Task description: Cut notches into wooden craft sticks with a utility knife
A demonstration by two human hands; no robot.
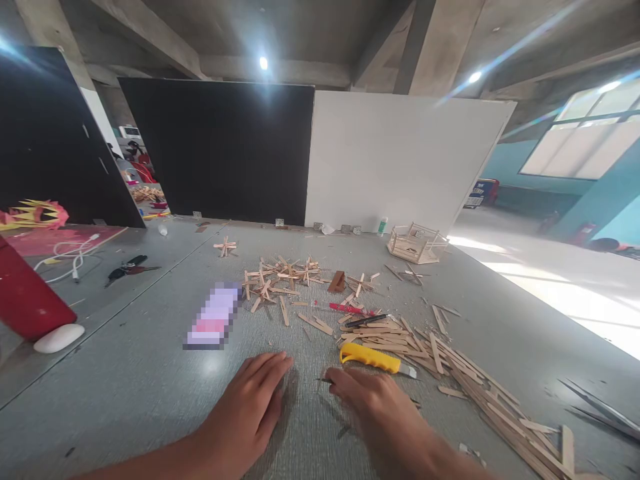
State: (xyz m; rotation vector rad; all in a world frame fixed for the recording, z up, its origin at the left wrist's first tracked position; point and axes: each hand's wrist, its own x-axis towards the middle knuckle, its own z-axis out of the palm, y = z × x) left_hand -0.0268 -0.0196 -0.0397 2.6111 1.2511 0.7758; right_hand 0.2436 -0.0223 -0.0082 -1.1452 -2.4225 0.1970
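My left hand (257, 397) rests on the grey table, its fingers held together and curved; whatever may be under them is hidden. To its right, my right hand (370, 400) is closed around a small dark pointed tool (324, 381) whose tip points left, toward my left hand. Just beyond my right hand lies a yellow box cutter (370, 358) with its blade end to the right. A spread of flat wooden sticks (470, 373) runs from behind the cutter down to the lower right. A black pen (367, 321) and a red pen (350, 309) lie on the far side.
Small stick pieces (283, 273) are heaped mid-table, with a hexagonal stick frame (417, 245) at the back right. A blurred phone (214, 317) lies left of centre. Tweezers (603, 407) are at the right, a red object (33, 293) and white mouse (60, 339) at the left.
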